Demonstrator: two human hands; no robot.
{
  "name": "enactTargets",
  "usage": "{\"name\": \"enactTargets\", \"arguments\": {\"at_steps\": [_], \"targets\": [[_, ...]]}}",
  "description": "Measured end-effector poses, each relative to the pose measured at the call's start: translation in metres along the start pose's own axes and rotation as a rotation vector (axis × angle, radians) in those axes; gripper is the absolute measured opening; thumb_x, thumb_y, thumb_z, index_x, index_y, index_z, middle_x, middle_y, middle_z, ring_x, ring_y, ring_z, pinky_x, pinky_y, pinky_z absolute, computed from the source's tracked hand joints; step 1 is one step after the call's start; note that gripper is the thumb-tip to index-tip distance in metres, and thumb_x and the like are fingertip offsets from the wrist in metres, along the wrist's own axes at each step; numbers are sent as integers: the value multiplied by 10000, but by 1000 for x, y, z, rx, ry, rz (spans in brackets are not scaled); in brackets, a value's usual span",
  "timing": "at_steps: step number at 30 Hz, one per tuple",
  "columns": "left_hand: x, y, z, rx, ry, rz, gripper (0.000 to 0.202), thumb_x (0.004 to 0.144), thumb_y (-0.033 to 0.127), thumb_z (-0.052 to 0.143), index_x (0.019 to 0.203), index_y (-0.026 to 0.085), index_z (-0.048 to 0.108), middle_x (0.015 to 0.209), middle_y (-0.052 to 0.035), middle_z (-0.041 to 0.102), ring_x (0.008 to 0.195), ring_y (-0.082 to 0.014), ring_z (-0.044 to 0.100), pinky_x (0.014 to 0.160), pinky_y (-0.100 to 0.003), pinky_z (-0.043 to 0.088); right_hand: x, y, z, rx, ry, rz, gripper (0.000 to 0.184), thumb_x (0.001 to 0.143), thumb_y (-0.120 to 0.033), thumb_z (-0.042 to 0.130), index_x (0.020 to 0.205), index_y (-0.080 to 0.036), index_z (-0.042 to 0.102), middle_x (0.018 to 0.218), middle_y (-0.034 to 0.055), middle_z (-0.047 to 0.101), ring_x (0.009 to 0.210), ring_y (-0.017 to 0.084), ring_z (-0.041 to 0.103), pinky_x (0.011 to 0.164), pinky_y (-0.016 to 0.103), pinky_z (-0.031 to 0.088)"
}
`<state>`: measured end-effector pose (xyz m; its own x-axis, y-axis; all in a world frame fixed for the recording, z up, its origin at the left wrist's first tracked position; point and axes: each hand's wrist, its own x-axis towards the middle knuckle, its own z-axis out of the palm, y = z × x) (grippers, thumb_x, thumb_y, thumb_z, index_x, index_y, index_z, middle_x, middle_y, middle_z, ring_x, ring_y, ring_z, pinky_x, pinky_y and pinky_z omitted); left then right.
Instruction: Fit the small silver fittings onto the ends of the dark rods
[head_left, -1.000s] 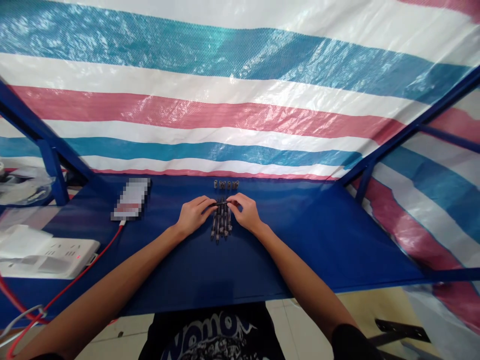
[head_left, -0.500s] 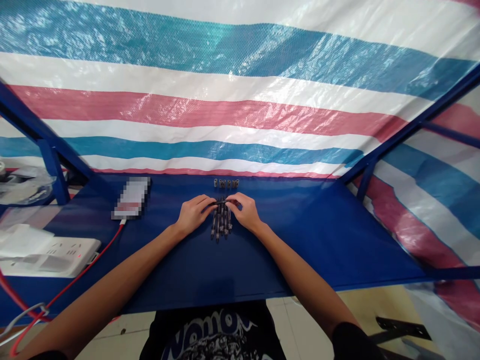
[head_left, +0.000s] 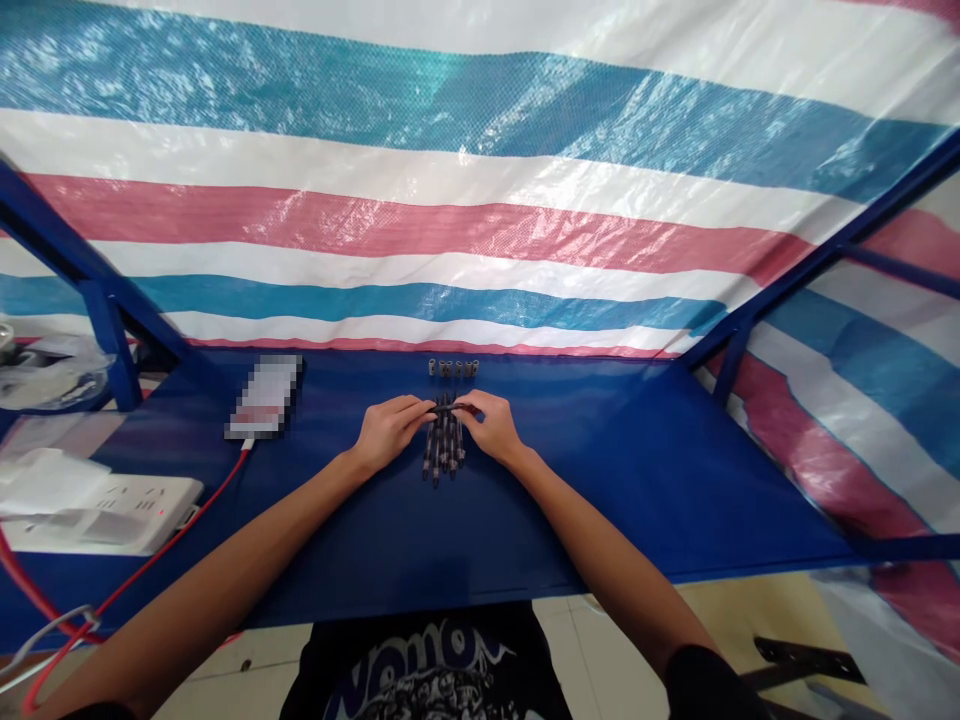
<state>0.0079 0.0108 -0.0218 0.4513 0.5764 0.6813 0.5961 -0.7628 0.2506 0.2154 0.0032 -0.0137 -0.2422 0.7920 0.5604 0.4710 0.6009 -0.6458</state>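
A slim dark pen (head_left: pixel 445 408) is held level between both hands, over the blue table. My left hand (head_left: pixel 391 428) pinches its left end between thumb and fingers. At the other end, the fingertips of my right hand (head_left: pixel 489 424) are closed on it. Just below the hands lie several dark pens (head_left: pixel 444 452) side by side, their upper parts partly hidden by the held one. Beyond them, small grey cylindrical pieces (head_left: pixel 458 368) stand in a row near the table's back edge; their exact kind is too small to tell.
A phone (head_left: pixel 264 396) lies at left with a red cable (head_left: pixel 214 500) plugged in. Nearer is a white power strip (head_left: pixel 142 510) under clear plastic. Blue frame bars (head_left: pixel 814 255) and a striped sheet (head_left: pixel 450 230) enclose the blue table (head_left: pixel 637 480).
Both hands stay in nearly the same place, still holding the pen level. Only a very slight shift of the fingers and the view shows.
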Motion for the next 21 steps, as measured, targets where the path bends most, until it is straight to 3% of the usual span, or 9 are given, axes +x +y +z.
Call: {"name": "enactTargets", "arguments": {"at_steps": [7,15,21], "targets": [[2,3,-1,27,23,15,247,929,355,502,977,199,689,892,-56,707,802,-140,655,738,-236,513,1,-2,1,-35,2,-16,241,913,-312,482,794,-195,656,767,48,674,703,166,616,711,287,479],[3,3,0,78,-37,-71,274,924,405,506,953,206,692,790,-20,702,714,-128,643,624,-218,444,1,-1,2,-43,20,-11,170,897,-274,516,853,-202,663,813,50,684,764,178,630,737,294,483],[1,1,3,83,-79,-85,298,931,415,488,958,200,692,811,-27,704,723,-129,637,624,-220,425,0,2,1,-30,14,15,139,877,-264,538,854,-201,659,837,49,684,763,173,625,739,290,486]]}}
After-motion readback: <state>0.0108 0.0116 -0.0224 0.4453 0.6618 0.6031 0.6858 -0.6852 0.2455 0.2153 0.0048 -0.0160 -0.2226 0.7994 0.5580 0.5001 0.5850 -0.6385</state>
